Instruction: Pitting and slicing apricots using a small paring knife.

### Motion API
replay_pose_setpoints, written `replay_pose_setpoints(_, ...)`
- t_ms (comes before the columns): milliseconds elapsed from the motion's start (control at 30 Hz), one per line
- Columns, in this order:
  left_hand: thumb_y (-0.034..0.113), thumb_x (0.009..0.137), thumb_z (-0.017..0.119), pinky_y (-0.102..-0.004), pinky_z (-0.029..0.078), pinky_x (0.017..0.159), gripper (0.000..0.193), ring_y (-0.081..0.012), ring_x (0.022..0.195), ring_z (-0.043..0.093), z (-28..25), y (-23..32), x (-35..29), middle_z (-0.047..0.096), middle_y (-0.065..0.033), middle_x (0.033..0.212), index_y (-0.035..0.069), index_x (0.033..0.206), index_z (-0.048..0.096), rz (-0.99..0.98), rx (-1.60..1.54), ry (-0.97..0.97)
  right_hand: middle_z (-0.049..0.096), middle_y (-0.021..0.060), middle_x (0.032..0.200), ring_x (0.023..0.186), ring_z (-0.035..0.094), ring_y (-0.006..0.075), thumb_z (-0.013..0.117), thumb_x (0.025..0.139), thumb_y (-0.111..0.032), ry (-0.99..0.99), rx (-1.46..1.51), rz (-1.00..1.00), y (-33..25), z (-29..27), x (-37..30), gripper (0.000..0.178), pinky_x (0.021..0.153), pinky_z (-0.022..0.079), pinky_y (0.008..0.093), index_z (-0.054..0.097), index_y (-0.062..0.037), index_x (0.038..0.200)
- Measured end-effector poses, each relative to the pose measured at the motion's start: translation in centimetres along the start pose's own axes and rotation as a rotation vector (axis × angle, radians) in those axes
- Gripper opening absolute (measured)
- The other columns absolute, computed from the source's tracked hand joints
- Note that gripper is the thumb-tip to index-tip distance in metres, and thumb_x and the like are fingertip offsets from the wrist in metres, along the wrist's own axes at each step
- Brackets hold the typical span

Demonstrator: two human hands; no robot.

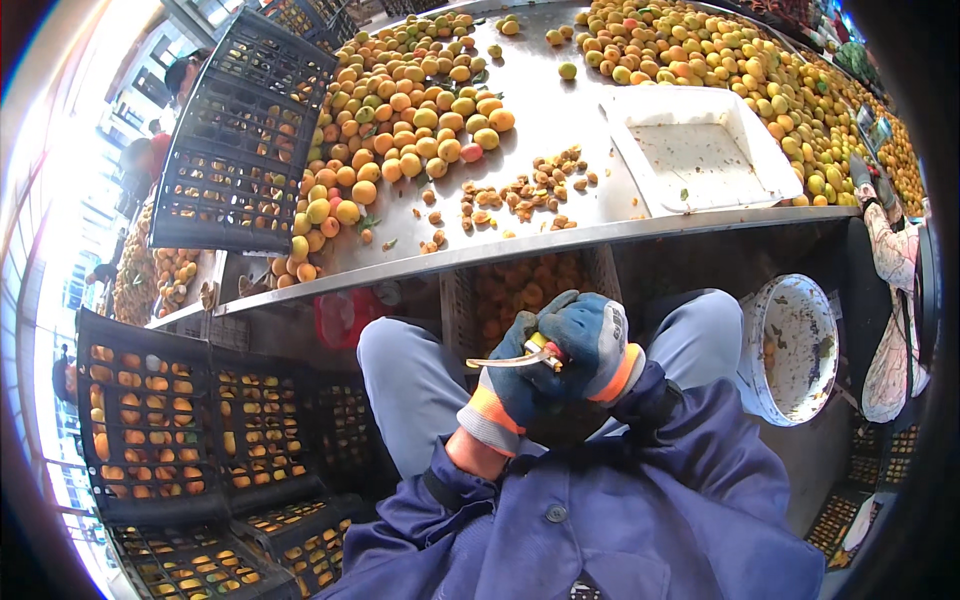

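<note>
My gloved hands meet above my lap, in front of the metal table. The right hand, in a blue and grey glove with an orange cuff, is closed around a tool with a curved metal blade. Yellow and red parts of it show near the fingers, and its blade points left. My left hand, gloved alike, is closed against the right one just below the blade. Whatever its fingers hold is hidden. Beyond the hands, a crate of orange fruit pieces stands under the table edge.
Apricots lie heaped on the metal table, with a pile of pits near its edge. A white tray sits right of them. A white bucket stands by my right knee. Black crates with apricots are stacked left.
</note>
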State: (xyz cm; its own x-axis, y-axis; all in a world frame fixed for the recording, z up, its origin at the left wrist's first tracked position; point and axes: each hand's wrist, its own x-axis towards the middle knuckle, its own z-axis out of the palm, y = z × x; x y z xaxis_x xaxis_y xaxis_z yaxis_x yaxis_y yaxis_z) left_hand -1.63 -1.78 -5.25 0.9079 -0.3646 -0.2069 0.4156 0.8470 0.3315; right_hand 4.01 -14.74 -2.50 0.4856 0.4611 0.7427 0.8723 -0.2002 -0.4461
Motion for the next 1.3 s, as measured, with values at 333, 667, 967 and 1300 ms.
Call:
replay_pose_setpoints(333,0.019,0.1,0.041,-0.028,0.038,0.103,0.034,-0.0161,0.115,0.052,-2.3,2.5,-2.7,0.053,-0.0065,0.128,0.005,0.131,0.042,0.085,0.728,0.018,0.065,0.0063,0.071,0.062,0.062,0.0157,0.07,0.082,-0.031,-0.168,0.522,0.523,0.0,0.5,-1.7,0.027,0.059,0.049,0.0293,0.066,-0.0046,0.086)
replay_pose_setpoints(667,0.018,0.093,0.054,-0.0332,0.045,0.092,0.026,-0.0239,0.109,0.057,-2.3,2.4,0.4,0.059,-0.0155,0.116,0.001,0.111,0.061,0.713,1.612,0.382,0.061,0.0017,0.074,0.068,0.06,0.01,0.049,0.096,-0.045,0.086,1.248,1.249,1.6,0.5,-3.0,0.045,0.065,0.048,0.0234,0.063,-0.0019,0.1)
replay_pose_setpoints(967,0.03,0.101,0.035,-0.0322,0.048,0.087,0.041,-0.0228,0.101,0.064,-0.5,0.1,1.2,0.066,-0.0161,0.107,0.003,0.123,0.057,0.609,1.429,0.24,0.065,0.0056,0.081,0.076,0.061,0.0113,0.056,0.095,-0.035,0.205,0.548,0.937,0.8,2.7,-3.5,0.033,0.066,0.05,0.0274,0.061,-0.0034,0.102)
replay_pose_setpoints(1300,0.03,0.102,0.034,-0.0291,0.041,0.098,0.044,-0.0181,0.111,0.057,0.5,-0.3,0.4,0.06,-0.0103,0.122,0.001,0.132,0.049,0.388,1.061,0.138,0.067,0.0145,0.085,0.075,0.07,0.026,0.063,0.089,-0.019,0.206,0.408,0.517,-0.3,1.3,-2.5,0.02,0.063,0.052,0.0313,0.058,-0.0043,0.101)
